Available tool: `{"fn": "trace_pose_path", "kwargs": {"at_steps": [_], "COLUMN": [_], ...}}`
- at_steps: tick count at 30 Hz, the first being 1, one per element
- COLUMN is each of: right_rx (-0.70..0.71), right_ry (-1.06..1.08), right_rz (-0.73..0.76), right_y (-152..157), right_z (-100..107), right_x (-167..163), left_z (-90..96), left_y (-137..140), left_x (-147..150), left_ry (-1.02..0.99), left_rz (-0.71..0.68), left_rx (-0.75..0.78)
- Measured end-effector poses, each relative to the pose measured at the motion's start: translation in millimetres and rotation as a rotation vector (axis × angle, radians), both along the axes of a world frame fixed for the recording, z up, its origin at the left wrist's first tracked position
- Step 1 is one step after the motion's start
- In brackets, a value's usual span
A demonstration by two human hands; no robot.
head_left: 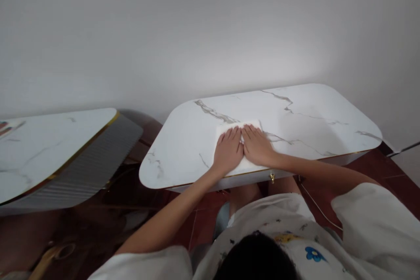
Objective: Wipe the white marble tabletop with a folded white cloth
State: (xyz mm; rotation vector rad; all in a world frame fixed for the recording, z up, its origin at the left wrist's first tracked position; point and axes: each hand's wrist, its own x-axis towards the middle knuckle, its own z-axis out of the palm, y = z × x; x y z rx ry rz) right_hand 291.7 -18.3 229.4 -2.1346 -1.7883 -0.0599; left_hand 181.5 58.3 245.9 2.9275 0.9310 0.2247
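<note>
A folded white cloth (244,167) lies on the marble-patterned top of a table (183,140), near its front edge. My left hand (229,151) rests palm down on the cloth, its fingers stretched out toward the wall. Beside it, my right hand (257,145) is also laid flat on the cloth, and the two hands touch at the thumbs. Both hands cover much of the cloth, so only its borders show. Neither hand is closed around anything.
A plain wall (210,30) runs behind the table. To the left stands a second marble-topped cabinet (59,148) with gold trim and a ribbed side. A small gold knob (272,178) sticks out of the table's front. A white cable (320,208) hangs below, over the reddish floor.
</note>
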Motion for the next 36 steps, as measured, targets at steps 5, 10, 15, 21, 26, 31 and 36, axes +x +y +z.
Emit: {"fn": "trace_pose_path", "kwargs": {"at_steps": [5,10,15,21,26,31,36], "right_rx": [0.025,0.031,-0.017,-0.042,-0.095,-0.059,-0.026], "right_ry": [-0.011,-0.025,-0.051,-0.071,-0.094,-0.131,-0.150], "right_rz": [0.005,-0.040,-0.052,-0.050,-0.043,-0.081,-0.071], "right_y": [-47,-73,-74,-46,6,66,114], "right_z": [-5,-8,-9,-8,-2,2,1], "right_x": [2,29,59,104,140,159,173], "left_z": [-1.6,5.3,6.2,-0.1,-2.9,-6.3,-10.4], "left_y": [-39,-58,-60,-34,6,57,107], "left_x": [-1,28,55,97,135,159,176], "left_ry": [-0.049,-0.070,-0.070,-0.132,-0.187,-0.214,-0.208], "left_rz": [-0.021,-0.052,-0.085,-0.100,-0.084,-0.049,-0.059], "left_rx": [-0.090,-0.183,-0.211,-0.174,-0.098,-0.037,0.036]}}
